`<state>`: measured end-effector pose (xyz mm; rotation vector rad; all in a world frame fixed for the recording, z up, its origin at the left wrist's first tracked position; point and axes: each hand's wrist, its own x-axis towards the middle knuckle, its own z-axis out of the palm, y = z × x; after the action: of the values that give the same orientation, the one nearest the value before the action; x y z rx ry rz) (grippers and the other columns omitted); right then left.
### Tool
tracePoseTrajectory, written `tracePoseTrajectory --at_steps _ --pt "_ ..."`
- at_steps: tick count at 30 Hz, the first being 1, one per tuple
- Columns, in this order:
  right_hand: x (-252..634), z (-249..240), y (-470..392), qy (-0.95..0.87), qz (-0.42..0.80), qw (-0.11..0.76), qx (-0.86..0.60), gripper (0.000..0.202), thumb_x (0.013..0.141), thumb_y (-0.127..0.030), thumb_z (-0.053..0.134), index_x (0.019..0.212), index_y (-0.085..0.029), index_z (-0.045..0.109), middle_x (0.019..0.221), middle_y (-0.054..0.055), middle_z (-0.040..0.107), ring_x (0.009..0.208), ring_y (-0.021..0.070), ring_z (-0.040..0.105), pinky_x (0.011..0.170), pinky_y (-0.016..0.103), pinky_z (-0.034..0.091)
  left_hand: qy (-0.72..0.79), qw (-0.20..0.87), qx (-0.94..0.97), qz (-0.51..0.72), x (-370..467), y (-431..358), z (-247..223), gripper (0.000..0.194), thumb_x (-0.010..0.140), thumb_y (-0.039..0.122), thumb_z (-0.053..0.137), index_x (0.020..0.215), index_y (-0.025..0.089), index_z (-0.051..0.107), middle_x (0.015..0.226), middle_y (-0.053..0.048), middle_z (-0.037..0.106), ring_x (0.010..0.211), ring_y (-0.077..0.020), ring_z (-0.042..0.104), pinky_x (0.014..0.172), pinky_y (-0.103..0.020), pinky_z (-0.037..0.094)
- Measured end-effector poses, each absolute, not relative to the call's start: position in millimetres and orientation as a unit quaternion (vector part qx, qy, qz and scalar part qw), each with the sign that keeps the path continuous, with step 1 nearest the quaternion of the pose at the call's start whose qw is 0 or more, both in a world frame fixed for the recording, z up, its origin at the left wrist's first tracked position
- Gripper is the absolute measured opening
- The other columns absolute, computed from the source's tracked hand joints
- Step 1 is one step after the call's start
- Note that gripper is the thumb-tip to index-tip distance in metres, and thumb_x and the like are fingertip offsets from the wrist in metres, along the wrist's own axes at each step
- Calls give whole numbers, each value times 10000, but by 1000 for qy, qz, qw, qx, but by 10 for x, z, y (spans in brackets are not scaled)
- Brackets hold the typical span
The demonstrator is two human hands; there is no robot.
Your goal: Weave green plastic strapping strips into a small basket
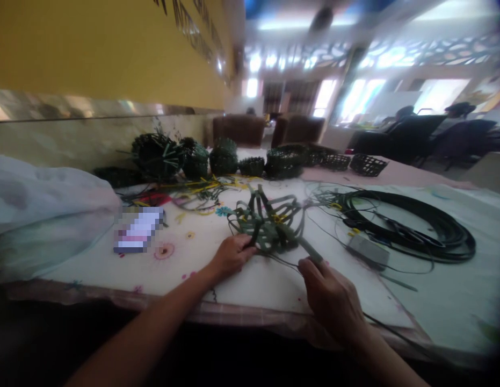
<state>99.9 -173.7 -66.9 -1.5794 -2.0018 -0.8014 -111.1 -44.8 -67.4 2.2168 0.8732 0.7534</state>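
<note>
A partly woven basket (pixel 280 236) of flat dark green strips lies on the table in front of me, its loose strips curving up and outward. Small yellow ties show among the strips. My left hand (pixel 232 255) is closed on the basket's near left side, thumb and fingers pinching a strip there. To the right, my right hand (pixel 333 294) is closed round the end of a flat green strip (pixel 310 249) that runs out from the basket. Thin dark cord passes between the two hands and under the right one.
A coil of dark strip (pixel 461 236) lies at right, with a dark-handled tool (pixel 403 230) on it and a grey block (pixel 368 252) beside it. Finished-looking green baskets (pixel 285 161) line the back. A blurred-out flat device (pixel 140 230) and white plastic bag (pixel 44 215) are left. People sit far right.
</note>
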Motion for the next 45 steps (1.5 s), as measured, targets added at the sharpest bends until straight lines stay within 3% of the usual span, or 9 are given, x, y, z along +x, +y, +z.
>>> tracePoseTrajectory --at_steps 3,8,14,19,23,26,30,36,45 --pt "1164 -647 -1574 -750 -352 217 -517 298 867 -21 420 923 -192 658 826 63 639 553 157 408 505 287 228 332 331 836 284 -1120 -450 -669 163 856 257 534 809 155 653 758 -8 581 659 -122 532 620 -227 403" --pt "1389 -548 -1354 -836 -294 169 -432 238 876 -79 486 884 -213 683 924 85 656 691 189 499 559 281 313 331 348 829 287 -1129 -452 -666 162 853 257 532 807 152 646 749 -4 571 616 -106 509 589 -223 391" --pt "1300 -601 -1479 -838 -240 168 -460 230 884 -128 519 702 -181 649 1161 131 639 1079 289 525 879 427 404 343 341 826 288 -1109 -447 -671 166 846 252 542 730 152 608 705 3 546 618 -112 502 561 -213 372" --pt "991 -665 -1791 -821 -327 222 -412 310 892 -59 354 930 -96 659 1230 199 589 1188 310 479 984 471 362 346 303 837 296 -1092 -446 -685 159 853 231 528 758 152 627 712 -2 565 685 -135 527 639 -236 387" --pt "807 -661 -1881 -843 -265 194 -425 242 816 0 429 783 -142 623 906 126 654 794 214 595 696 326 482 352 292 838 297 -1082 -457 -683 168 859 236 518 776 152 638 728 -8 581 694 -140 528 658 -246 384" --pt "773 -623 -1838 -844 -130 162 -494 179 741 -15 531 684 -179 572 694 44 588 560 160 518 500 267 434 360 296 834 294 -1080 -464 -676 168 858 235 515 759 151 623 707 -5 568 669 -136 518 632 -242 373" --pt "786 -532 -1747 -821 -31 176 -542 86 738 -81 591 770 -156 617 836 94 645 734 209 596 638 303 508 349 298 838 295 -1085 -466 -673 172 869 231 505 768 150 618 717 -4 572 688 -137 525 653 -244 371" --pt "744 -652 -1622 -757 -2 294 -583 330 885 -128 429 1153 -122 620 1007 128 688 925 243 625 820 376 519 339 298 841 297 -1090 -464 -667 177 867 231 514 740 147 603 728 -3 569 712 -141 527 673 -241 370" --pt "694 -613 -1521 -608 321 401 -605 529 872 -329 501 1368 -145 505 776 20 676 699 177 617 646 296 494 341 341 823 301 -1085 -466 -650 175 855 266 533 770 153 638 732 -6 578 707 -148 537 642 -232 395"
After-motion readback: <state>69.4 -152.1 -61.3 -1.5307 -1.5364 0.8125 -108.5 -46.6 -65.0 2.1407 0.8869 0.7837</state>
